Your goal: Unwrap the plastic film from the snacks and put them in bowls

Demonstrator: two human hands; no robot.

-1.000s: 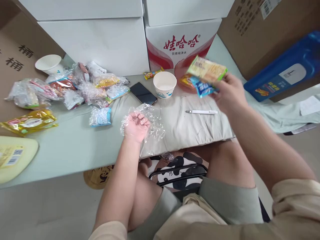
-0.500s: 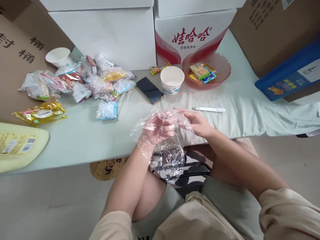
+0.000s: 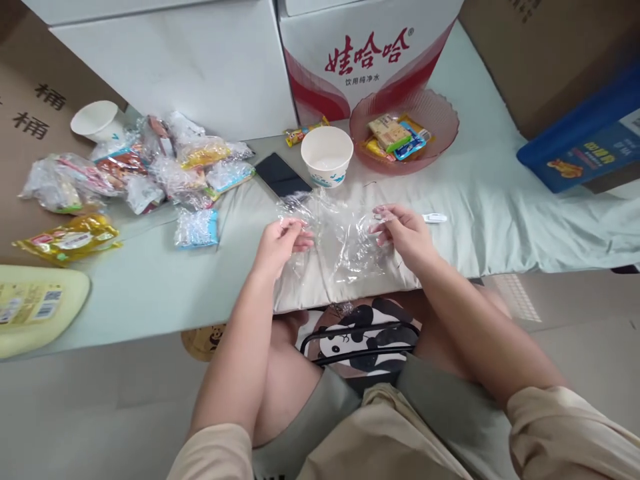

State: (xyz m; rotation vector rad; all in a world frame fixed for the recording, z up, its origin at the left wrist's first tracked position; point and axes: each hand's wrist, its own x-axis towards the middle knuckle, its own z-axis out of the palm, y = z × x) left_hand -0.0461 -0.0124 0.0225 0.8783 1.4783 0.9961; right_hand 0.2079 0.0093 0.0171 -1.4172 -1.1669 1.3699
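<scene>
A crumpled sheet of clear plastic film (image 3: 345, 243) stretches between my two hands, above the near edge of the cloth-covered surface. My left hand (image 3: 285, 243) pinches its left side between thumb and fingers. At the other side my right hand (image 3: 403, 237) grips the film with its fingertips. Whether it is a bag or a flat sheet I cannot tell. Just beyond the film stands a white paper cup (image 3: 327, 160), upright, with a dark phone (image 3: 283, 175) lying to its left. A white utility knife (image 3: 435, 218) lies partly hidden behind my right hand.
A pink glass bowl (image 3: 440, 143) holds several packaged snacks. Plastic-wrapped packages (image 3: 175, 173) are heaped at the left, near another paper cup (image 3: 97, 121) and a yellow bottle (image 3: 40, 307). Boxes (image 3: 370, 57) line the back. A blue package (image 3: 580, 147) leans at the right.
My hands have moved apart, and the film that was bunched around my left hand and hanging down is now spread between them. The view has shifted slightly.
</scene>
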